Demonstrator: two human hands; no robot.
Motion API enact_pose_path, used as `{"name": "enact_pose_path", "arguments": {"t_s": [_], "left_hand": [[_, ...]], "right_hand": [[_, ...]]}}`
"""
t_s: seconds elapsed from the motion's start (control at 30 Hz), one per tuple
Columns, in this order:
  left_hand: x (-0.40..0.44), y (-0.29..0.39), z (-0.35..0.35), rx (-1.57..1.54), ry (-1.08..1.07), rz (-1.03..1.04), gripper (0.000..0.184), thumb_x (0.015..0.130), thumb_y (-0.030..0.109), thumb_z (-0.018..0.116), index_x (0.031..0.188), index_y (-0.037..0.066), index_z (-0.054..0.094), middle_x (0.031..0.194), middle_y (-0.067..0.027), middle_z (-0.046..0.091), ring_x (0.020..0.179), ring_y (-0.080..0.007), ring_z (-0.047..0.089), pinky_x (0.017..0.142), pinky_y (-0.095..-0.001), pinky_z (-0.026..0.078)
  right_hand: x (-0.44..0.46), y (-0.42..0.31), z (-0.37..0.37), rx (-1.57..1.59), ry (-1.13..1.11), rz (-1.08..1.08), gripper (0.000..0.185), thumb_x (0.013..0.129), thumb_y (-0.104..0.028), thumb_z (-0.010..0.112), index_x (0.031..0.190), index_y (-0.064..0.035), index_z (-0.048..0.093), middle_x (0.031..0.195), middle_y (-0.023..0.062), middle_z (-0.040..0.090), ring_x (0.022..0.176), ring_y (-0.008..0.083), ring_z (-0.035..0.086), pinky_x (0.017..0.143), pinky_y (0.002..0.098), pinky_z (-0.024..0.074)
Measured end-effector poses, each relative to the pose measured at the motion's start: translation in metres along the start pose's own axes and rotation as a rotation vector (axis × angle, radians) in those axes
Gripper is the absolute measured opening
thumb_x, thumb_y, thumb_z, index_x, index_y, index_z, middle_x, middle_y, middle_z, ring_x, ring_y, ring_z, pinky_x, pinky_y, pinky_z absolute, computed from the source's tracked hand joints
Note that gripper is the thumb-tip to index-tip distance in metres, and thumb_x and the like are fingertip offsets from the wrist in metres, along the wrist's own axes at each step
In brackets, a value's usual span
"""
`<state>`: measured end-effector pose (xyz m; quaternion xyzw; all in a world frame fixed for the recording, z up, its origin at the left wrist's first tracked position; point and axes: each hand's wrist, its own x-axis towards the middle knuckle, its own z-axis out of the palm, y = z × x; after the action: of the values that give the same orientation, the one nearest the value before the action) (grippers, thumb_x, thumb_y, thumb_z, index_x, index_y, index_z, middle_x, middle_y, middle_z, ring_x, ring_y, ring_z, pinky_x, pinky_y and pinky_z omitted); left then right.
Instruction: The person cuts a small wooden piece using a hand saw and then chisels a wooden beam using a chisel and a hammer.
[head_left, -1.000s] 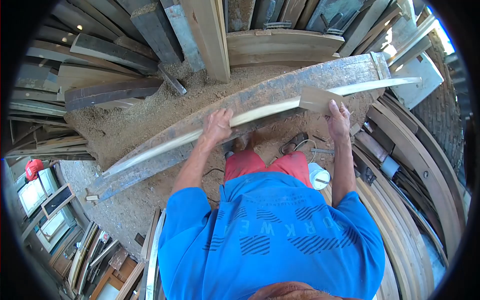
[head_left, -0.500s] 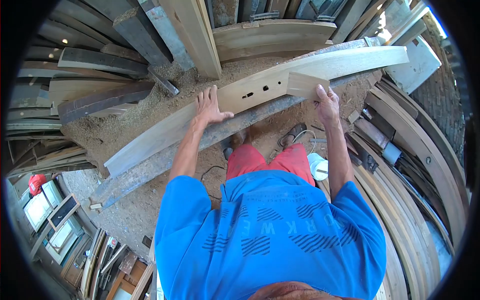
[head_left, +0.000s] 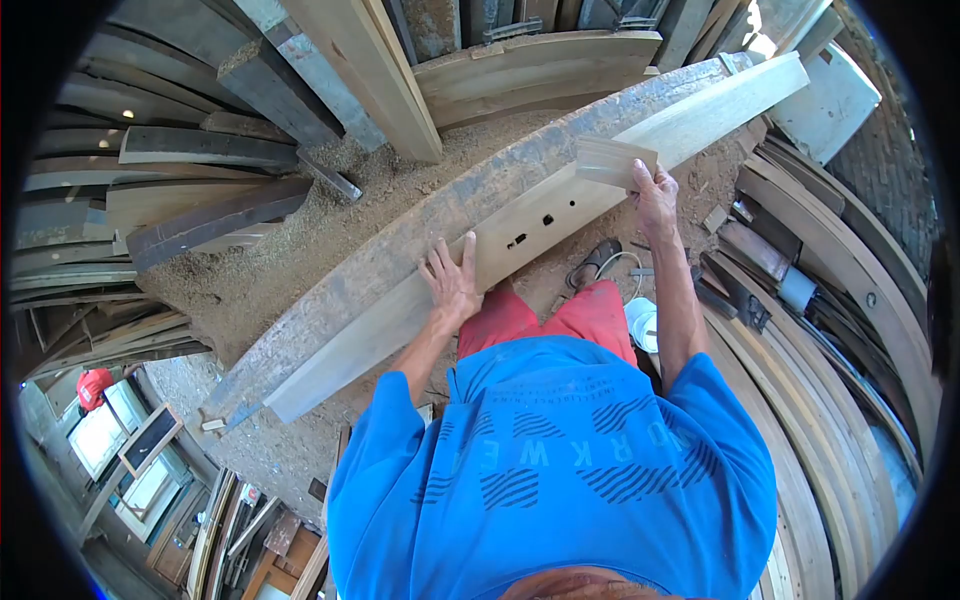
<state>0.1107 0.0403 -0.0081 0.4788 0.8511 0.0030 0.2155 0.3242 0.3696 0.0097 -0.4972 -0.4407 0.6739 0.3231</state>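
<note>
A long, pale wooden plank [head_left: 590, 206] with several dark holes cut in its face lies slantwise over a worn, narrow bench beam [head_left: 335, 300]. My left hand [head_left: 450, 287] rests on the plank, left of the holes, fingers spread. In my right hand [head_left: 655, 200], thumb and fingers pinch the end of a small, flat wooden piece [head_left: 606, 160]. That piece lies over the plank, right of the holes; whether it touches is hard to tell.
Sawdust [head_left: 240, 285] covers the ground beyond the beam. Stacked boards [head_left: 190, 145] stand at the left, with more planks [head_left: 830, 250] at the right. An upright timber [head_left: 380, 80] rises in front. Near my right leg is a white bucket [head_left: 643, 322].
The plank has shifted toward my body, baring the beam's far side. My left hand has come nearer and to the right with it. My right hand keeps hold of the small wooden piece.
</note>
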Motion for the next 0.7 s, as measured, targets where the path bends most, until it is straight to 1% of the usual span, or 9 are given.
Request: {"name": "enact_pose_path", "arguments": {"t_s": [0.1,0.13,0.23,0.33,0.43,0.47,0.57,0.6,0.7], "left_hand": [[-0.003,0.009,0.035,0.141,0.199,0.106,0.092,0.085,0.008,0.066,0.164,0.018,0.021,0.158,-0.0376,0.022,0.144,-0.0595,0.025,0.114,-0.0763,0.018],[-0.001,0.011,0.038,0.072,0.147,0.117,0.077,0.091,0.0,0.052,0.162,0.013,0.025,0.161,-0.0383,0.018,0.146,-0.0612,0.019,0.114,-0.0785,0.015],[0.003,0.012,0.035,0.145,0.184,0.155,0.082,0.088,0.004,0.061,0.161,0.008,0.025,0.161,-0.0384,0.018,0.145,-0.0637,0.018,0.115,-0.0779,0.015],[0.004,0.013,-0.024,-0.03,-0.056,0.169,0.091,0.08,0.005,0.069,0.16,0.006,0.025,0.159,-0.0375,0.022,0.146,-0.0621,0.022,0.118,-0.072,0.021],[0.027,-0.018,-0.064,-0.182,-0.346,0.245,0.098,0.072,0.005,0.072,0.159,0.003,0.027,0.157,-0.035,0.03,0.144,-0.0566,0.032,0.117,-0.0625,0.033],[0.032,-0.032,-0.063,-0.192,-0.255,0.255,0.089,0.071,0.008,0.07,0.154,0.004,0.037,0.144,-0.0319,0.051,0.132,-0.0479,0.052,0.109,-0.0542,0.046],[0.067,-0.05,-0.103,-0.273,-0.461,0.05,0.078,0.071,0.012,0.072,0.146,0.008,0.048,0.125,-0.0296,0.065,0.118,-0.0449,0.062,0.102,-0.0518,0.051],[0.07,-0.056,-0.104,-0.243,-0.375,0.104,0.071,0.072,0.017,0.073,0.14,0.012,0.053,0.111,-0.0259,0.07,0.111,-0.0448,0.065,0.1,-0.0514,0.052],[0.068,-0.064,-0.101,-0.31,-0.379,0.149,0.072,0.073,0.019,0.073,0.142,0.013,0.051,0.114,-0.0241,0.07,0.113,-0.0449,0.064,0.101,-0.0528,0.05]], "right_hand": [[0.007,0.006,-0.004,0.013,-0.018,0.006,0.027,0.099,-0.025,0.071,0.117,-0.005,0.071,0.094,-0.001,0.069,0.075,0.0068,0.055,0.065,0.0249,0.0436],[0.008,0.006,-0.001,0.012,0.0,0.004,0.027,0.099,-0.025,0.071,0.117,-0.0052,0.071,0.094,-0.001,0.069,0.075,0.0068,0.056,0.065,0.0249,0.0441],[0.004,0.005,0.007,0.015,0.02,0.015,0.027,0.098,-0.026,0.071,0.117,-0.0057,0.071,0.095,-0.0008,0.069,0.076,0.0071,0.057,0.067,0.0254,0.0456],[0.003,-0.008,0.012,-0.012,0.003,0.001,0.027,0.098,-0.025,0.072,0.117,-0.006,0.07,0.097,0.0,0.07,0.079,0.0076,0.059,0.069,0.0261,0.0476],[-0.006,-0.041,0.034,0.051,-0.069,-0.053,0.025,0.097,-0.022,0.073,0.116,-0.0054,0.069,0.099,0.0016,0.071,0.083,0.0096,0.062,0.072,0.0282,0.0505],[-0.008,-0.052,0.041,0.091,-0.096,-0.079,0.025,0.096,-0.021,0.073,0.115,-0.0052,0.069,0.1,0.0021,0.071,0.084,0.0105,0.064,0.073,0.0291,0.0517],[-0.005,-0.066,0.054,-0.039,-0.232,-0.22,0.026,0.091,-0.014,0.075,0.113,-0.0012,0.067,0.102,0.0053,0.072,0.087,0.0142,0.066,0.076,0.0316,0.0538],[-0.005,-0.074,0.061,-0.18,-0.262,-0.228,0.027,0.089,-0.012,0.075,0.112,-0.0006,0.067,0.102,0.0064,0.072,0.087,0.0152,0.066,0.077,0.0322,0.0537],[-0.01,-0.091,0.082,-0.567,-0.385,-0.227,0.031,0.084,-0.008,0.077,0.111,0.0002,0.066,0.099,0.0091,0.071,0.087,0.0178,0.065,0.078,0.0341,0.0531]]}}
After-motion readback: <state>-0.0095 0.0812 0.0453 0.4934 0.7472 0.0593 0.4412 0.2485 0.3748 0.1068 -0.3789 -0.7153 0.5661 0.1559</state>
